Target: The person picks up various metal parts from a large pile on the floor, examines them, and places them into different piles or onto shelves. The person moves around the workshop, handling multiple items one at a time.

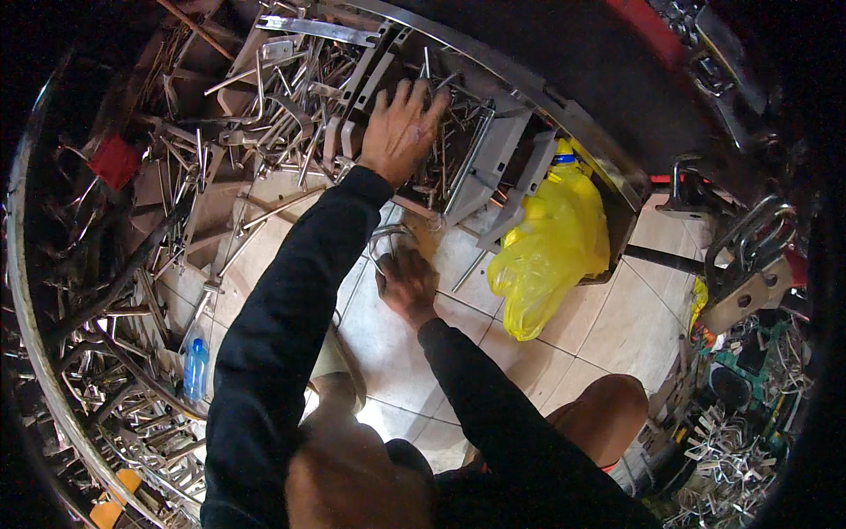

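My left hand [401, 132] reaches far forward with its fingers spread, resting on a heap of metal rods and brackets [291, 115] at the top of the view. It holds nothing that I can see. My right hand [407, 282] is lower, on the tiled floor [599, 326], its fingers closed around a curved metal piece [388, 236] that loops up from the floor. Both arms wear black sleeves. My bare knees show at the bottom.
A yellow plastic bag [551, 251] with a blue-capped bottle [564, 159] lies right of my hands. A blue bottle [195, 368] stands at the left. Bent steel parts [132, 379] ring the floor on the left; small clips [731, 450] pile at bottom right.
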A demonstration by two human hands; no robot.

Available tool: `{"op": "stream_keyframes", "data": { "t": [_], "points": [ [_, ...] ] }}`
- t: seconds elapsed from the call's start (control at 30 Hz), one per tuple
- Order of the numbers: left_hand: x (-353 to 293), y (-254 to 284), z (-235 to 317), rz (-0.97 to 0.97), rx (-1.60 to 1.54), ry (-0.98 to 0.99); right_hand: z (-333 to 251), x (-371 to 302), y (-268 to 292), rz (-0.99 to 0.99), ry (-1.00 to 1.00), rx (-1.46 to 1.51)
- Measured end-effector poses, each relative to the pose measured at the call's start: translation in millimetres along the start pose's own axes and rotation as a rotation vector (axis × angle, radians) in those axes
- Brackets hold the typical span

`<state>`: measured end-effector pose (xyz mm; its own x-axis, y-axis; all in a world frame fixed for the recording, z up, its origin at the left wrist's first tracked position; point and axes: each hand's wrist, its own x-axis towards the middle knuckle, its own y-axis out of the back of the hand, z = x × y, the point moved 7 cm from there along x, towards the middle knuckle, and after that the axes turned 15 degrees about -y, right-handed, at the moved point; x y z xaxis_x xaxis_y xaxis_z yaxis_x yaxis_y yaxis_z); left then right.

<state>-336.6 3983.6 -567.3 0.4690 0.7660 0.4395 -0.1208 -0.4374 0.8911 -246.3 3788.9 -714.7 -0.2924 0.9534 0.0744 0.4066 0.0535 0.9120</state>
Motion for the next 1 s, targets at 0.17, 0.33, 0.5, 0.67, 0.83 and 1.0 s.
{"op": "stream_keyframes", "data": {
  "t": [0.17, 0.33, 0.5, 0.67, 0.83, 1.0],
  "points": [
    [8, -24, 50, -0.131, -0.212, -0.406, -1, 1, 1, 0.007, 0.003, 0.002],
    [0, -67, 70, -0.449, -0.199, -0.358, 1, 1, -5, -0.112, -0.057, -0.005],
    [-4, -74, 79, -0.462, -0.094, -0.257, -2, -3, 9, 0.105, 0.031, 0.051],
    [-9, -70, 85, -0.564, -0.103, -0.146, 12, -3, -16, -0.142, -0.138, 0.053],
    [-12, -67, 81, -0.466, -0.109, -0.031, 10, -9, -15, -0.034, 0.012, 0.099],
    [-11, -68, 78, -0.397, -0.160, 0.090, 14, -18, -8, 0.073, 0.052, 0.232]
  ]
}}
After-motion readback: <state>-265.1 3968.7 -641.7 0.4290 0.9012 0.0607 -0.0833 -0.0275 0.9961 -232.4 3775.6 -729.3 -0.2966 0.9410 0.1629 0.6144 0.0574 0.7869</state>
